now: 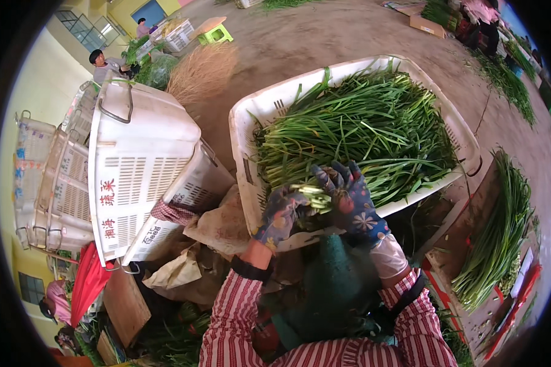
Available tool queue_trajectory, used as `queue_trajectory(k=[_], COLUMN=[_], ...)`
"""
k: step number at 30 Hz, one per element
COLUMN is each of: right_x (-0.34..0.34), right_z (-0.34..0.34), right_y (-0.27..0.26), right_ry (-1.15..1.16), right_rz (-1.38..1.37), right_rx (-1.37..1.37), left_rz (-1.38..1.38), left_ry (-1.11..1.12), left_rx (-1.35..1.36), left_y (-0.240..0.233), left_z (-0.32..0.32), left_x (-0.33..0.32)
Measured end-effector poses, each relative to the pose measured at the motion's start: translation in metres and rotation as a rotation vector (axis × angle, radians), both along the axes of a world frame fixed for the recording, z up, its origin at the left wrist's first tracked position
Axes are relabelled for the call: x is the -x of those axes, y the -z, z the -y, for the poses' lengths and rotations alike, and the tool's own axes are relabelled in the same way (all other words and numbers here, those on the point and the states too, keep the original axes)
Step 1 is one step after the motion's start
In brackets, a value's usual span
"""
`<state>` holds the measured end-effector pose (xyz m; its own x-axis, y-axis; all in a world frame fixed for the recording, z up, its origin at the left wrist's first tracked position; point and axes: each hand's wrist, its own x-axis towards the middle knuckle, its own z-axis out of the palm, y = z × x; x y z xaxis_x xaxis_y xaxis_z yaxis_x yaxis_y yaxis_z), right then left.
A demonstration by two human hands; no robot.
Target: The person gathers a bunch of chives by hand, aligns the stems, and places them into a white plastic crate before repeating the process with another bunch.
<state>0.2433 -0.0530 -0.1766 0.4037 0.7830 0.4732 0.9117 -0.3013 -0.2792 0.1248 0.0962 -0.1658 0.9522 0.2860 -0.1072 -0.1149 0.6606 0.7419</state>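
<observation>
My left hand point(282, 214), in a dark flowered glove, is closed around a small bunch of pale-ended green stems point(316, 197). The cut ends of the bunch point towards my right hand point(357, 208), gloved in the same pattern, which is close beside them with its fingers apart. Whether its palm touches the ends is hard to tell. Both hands are over the near rim of a white plastic crate point(257, 105). Long leafy greens, which look like garlic chives point(349, 124), lie heaped in the crate, their cut ends mostly at its left and right sides.
Stacked white crates point(142, 169) with wire handles and writing stand at left. A cloth sack point(220, 220) lies beside them. At right, more greens point(496, 234) rest on a board with red edging point(445, 293). A person point(108, 64) sits beyond the crates, near a broom-like brush point(204, 71).
</observation>
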Motion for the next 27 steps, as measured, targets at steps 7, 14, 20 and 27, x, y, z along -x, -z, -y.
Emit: queue_trajectory(k=[7, 14, 20, 27], right_x=[0.012, -0.007, -0.009, -0.004], right_z=[-0.012, 0.012, 0.021, 0.016], right_y=[-0.041, -0.056, -0.058, -0.069], right_ry=[0.028, 0.066, 0.073, 0.079], right_rz=[-0.027, -0.183, -0.183, -0.12], right_rx=[-0.212, -0.299, -0.351, 0.072], left_rz=[0.044, -0.007, -0.238, 0.044], left_ry=[0.121, -0.426, -0.138, -0.64], left_rx=[-0.442, -0.612, -0.371, -1.71], left_y=[-0.03, -0.031, -0.012, 0.038], left_z=[-0.046, -0.013, 0.033, 0.024], left_x=[0.004, 0.037, 0.019, 0.004])
